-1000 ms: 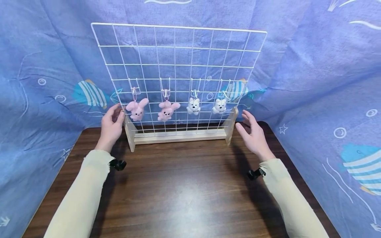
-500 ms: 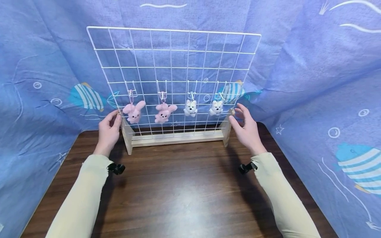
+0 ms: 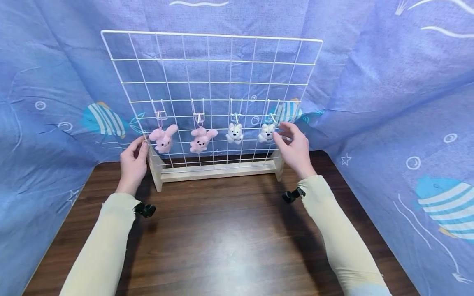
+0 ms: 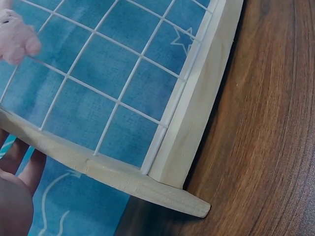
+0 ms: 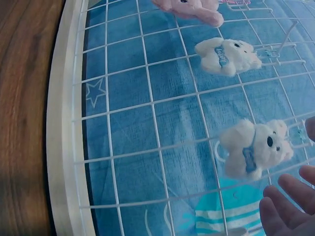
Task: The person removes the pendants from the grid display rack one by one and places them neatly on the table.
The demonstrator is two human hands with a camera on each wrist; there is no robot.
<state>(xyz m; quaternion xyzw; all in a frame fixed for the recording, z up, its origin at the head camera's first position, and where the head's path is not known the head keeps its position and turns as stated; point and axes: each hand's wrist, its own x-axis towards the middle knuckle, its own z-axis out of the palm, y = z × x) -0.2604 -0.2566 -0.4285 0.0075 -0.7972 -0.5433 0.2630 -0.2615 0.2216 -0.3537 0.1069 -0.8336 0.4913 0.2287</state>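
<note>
A white wire grid rack (image 3: 211, 35) stands upright in a pale wooden stand (image 3: 218, 172). From its hooks hang two pink plush bunny keychains (image 3: 163, 140) on the left and two white plush dog keychains (image 3: 234, 133) on the right. My left hand (image 3: 132, 164) grips the upper part of the stand's left side piece (image 4: 113, 179), its fingers behind the wood in the left wrist view. My right hand (image 3: 296, 152) is beside the rightmost white dog (image 5: 258, 147), thumb and fingers spread, fingertips right at the plush and its hook.
The dark brown wooden table (image 3: 222, 230) lies beneath the stand. Blue cloth (image 3: 389, 74) printed with fish surrounds it at the back and sides. A small black wrist camera (image 3: 146, 209) sits at the left cuff, another (image 3: 292, 195) at the right cuff.
My right hand has moved left, from outside the stand's right side piece to the rightmost white dog. My left hand stays at the left side piece. The view has shifted slightly.
</note>
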